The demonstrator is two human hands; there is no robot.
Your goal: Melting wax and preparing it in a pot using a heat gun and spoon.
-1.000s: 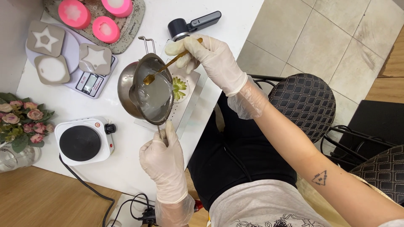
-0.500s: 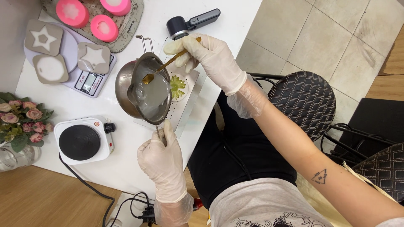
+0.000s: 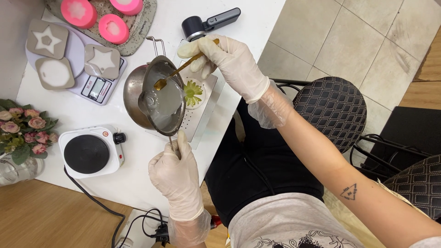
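Left grip (image 3: 176, 177) clenched on tilted pot (image 3: 161, 96) handle, right grip (image 3: 225, 59) grasping spoon (image 3: 181, 70); flower mould (image 3: 193, 93) at 3 o'clock: over-tilt w/ melted liquid could flood it.

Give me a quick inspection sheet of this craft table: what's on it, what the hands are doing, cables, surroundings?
Surface: white table, mostly covered.
Job's things: tilted metal melting pot of pale liquid over a green flower mould on a perforated white tray; gold spoon dipped in the pot.
Clutter: hot plate, kitchen scale bearing star moulds, pink moulds, dark handheld device, pink roses.
Hands: gloved left hand grips the pot handle; gloved right hand holds the spoon.
Cables: black cord running off the edge.
Surroundings: tiled floor, quilted chair.
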